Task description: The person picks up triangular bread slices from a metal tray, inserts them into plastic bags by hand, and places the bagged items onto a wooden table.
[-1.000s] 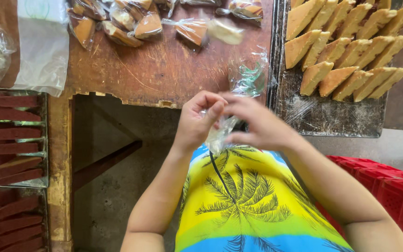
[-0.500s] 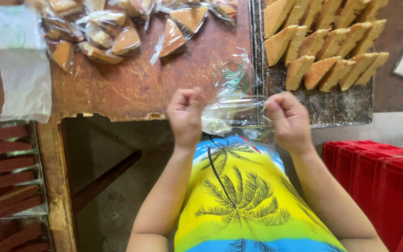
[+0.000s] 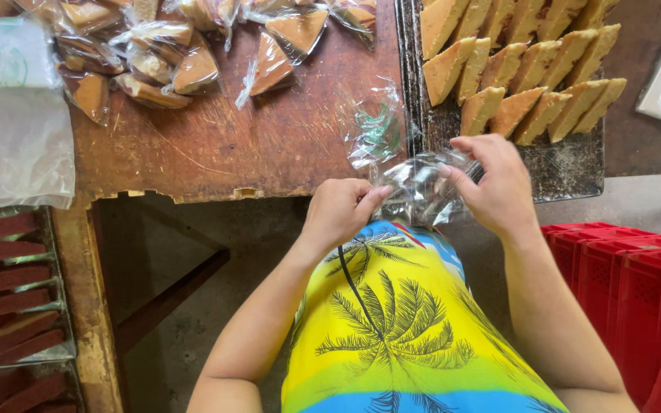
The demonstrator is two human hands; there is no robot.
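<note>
The wooden table (image 3: pixel 269 145) is worn and scratched, its near edge chipped. At its far side lies a heap of wrapped wedges (image 3: pixel 170 53), brown triangular slices sealed in crinkled clear film. To the right, a dark metal tray (image 3: pixel 568 164) carries rows of bare wedges (image 3: pixel 522 69), tan and matte, leaning on one another. Red plastic crates (image 3: pixel 636 275) stand low on the right, and a wire rack (image 3: pixel 9 291) of dark reddish bars on the left.

The clear plastic bag (image 3: pixel 415 187) is thin, glossy and wrinkled (a green print shows on the part lying over the table edge). It is held up between both hands, just in front of the person's chest and over the gap between table and tray.

The left hand (image 3: pixel 338 210) is curled, thumb and fingertips pinching the bag's left edge. The right hand (image 3: pixel 495 183) arches over the other side, fingers bent down and gripping the film, wrist raised.
</note>
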